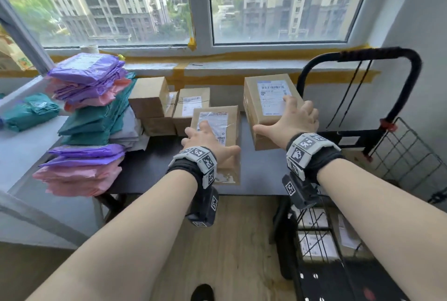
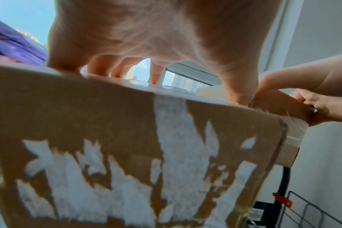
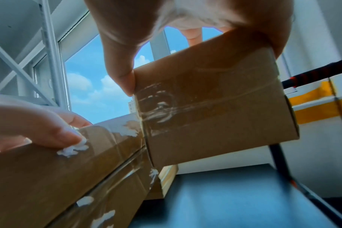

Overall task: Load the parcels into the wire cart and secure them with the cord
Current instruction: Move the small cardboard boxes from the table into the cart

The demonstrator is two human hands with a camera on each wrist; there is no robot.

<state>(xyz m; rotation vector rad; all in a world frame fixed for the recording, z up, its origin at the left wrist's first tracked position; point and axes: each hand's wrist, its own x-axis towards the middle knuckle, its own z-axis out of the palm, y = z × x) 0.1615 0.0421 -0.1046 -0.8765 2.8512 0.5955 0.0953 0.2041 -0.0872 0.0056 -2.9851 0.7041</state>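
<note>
My left hand [image 1: 205, 141] grips a flat cardboard parcel [image 1: 217, 129] lying on the dark table, fingers over its labelled top and thumb on its right side. The left wrist view shows that parcel's torn-label face [image 2: 127, 146] under the left hand [image 2: 156, 38]. My right hand [image 1: 290, 121] holds a taller labelled box [image 1: 268, 105] raised just right of the flat parcel, thumb on its left side [image 3: 215, 108]. The black wire cart [image 1: 408, 155] stands at the right. Thin black cords [image 1: 350, 92] hang from its handle [image 1: 377, 54].
Stacks of purple, pink and teal mailer bags [image 1: 89, 78] fill the left of the table [image 1: 150, 167]. Several more cardboard boxes [image 1: 150, 100] sit at the back by the window sill. Labelled parcels [image 1: 314, 240] lie low in the cart.
</note>
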